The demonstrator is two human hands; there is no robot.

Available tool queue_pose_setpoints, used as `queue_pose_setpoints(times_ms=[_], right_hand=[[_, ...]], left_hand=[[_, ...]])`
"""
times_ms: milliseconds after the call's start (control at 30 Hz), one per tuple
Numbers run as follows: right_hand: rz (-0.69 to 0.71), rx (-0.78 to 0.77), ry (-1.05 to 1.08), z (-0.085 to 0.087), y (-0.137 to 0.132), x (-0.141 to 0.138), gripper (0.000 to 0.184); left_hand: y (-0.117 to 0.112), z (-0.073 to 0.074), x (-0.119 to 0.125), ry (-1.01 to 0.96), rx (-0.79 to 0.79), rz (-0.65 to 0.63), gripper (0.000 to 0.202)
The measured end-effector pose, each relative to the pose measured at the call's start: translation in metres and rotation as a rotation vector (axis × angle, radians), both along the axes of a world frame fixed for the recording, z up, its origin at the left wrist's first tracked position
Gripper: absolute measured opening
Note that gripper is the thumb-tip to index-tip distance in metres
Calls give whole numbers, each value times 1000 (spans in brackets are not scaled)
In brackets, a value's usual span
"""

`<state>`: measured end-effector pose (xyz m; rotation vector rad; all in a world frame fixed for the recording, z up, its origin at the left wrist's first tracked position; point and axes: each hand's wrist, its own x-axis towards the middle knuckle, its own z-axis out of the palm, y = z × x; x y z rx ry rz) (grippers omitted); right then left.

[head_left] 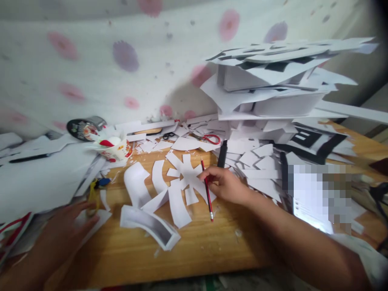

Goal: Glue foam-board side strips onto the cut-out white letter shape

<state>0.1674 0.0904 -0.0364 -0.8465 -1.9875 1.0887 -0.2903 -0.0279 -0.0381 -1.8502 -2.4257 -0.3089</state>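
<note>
My right hand (pixel 226 184) is closed over a red-and-black pencil (pixel 208 198), its eraser end toward me. The index fingertip reaches across the pencil to white paper cut into petal-like strips (pixel 189 173). At the lower left, my left hand (pixel 71 222) is blurred; its thumb and fingers close around the near end of a yellow tool with a blue end (pixel 96 193). The tool's kind is unclear. A white paper piece (pixel 101 222) lies beside that hand. Between the hands are curved white strips (pixel 180 206) and a curved, open-topped white paper trough (pixel 151 226).
A tall stack of white sheets and boxes (pixel 273 81) stands at the back right. A black marker (pixel 222 153), red-handled scissors (pixel 212 139) and scraps lie before it. A paper cup (pixel 117 151) stands back left; a lit phone (pixel 311 202) lies right.
</note>
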Motion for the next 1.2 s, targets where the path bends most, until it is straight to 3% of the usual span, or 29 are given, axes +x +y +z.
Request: queue_pose_setpoints(times_ms=[167, 333, 467, 767, 867, 1000, 1200], right_hand=[[-91, -28, 103, -16, 7, 2, 20], [-207, -42, 131, -26, 17, 6, 25], [-202, -1, 96, -24, 14, 8, 25], [-181, 97, -28, -18, 11, 9, 18], [-183, 111, -44, -18, 11, 8, 19], [-208, 168, -155, -22, 13, 9, 20], [-156, 167, -193, -21, 14, 10, 20]], left_hand=[[-27, 2, 24, -15, -160, 28, 74], [-39, 1, 22, -31, -165, 112, 83], [-40, -2, 13, -42, -135, 125, 75], [-40, -3, 16, -62, -80, -43, 50], [-34, 3, 10, -16, 8, 16, 44], [-16, 14, -10, 99, 131, 159, 52], [28, 20, -44, 145, -35, 138, 59]])
